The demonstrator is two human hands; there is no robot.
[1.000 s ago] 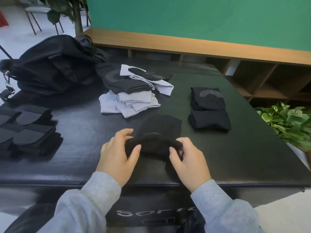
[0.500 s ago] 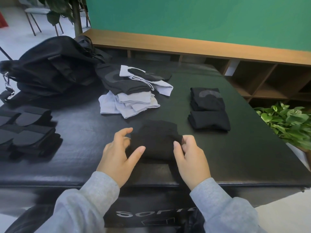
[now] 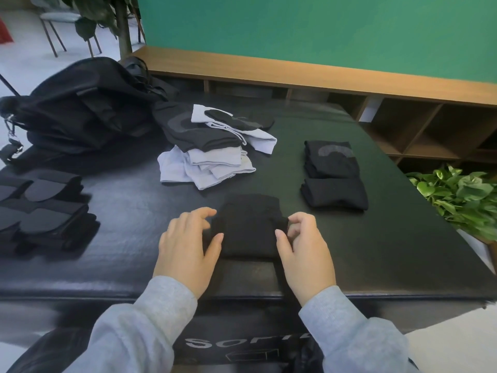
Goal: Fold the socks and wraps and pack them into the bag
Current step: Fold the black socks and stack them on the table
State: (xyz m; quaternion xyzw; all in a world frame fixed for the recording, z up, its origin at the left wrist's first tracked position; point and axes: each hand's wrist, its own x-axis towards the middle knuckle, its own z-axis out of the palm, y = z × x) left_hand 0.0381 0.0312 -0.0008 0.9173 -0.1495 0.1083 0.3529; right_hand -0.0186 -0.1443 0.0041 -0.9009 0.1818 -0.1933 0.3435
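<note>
Black worktop [image 3: 403, 238] with bag [image 3: 88, 103] at upper left; at lower centre, the black sock [image 3: 248, 224], rolled a second earlier, lay folded flat, left hand [image 3: 188, 246] released beside it, right hand [image 3: 304, 249] pinching its edge.

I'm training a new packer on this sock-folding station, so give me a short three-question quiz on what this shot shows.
1. True or false: the black bag sits at the table's far left.
2. Which lies between the left hand and right hand?
A. a white sock
B. a folded black sock
C. a wrap
3. Fill in: the finished folded black pile lies to the ____ of the mixed unfolded heap.

Key: 1 true; 2 B; 3 right.
</note>
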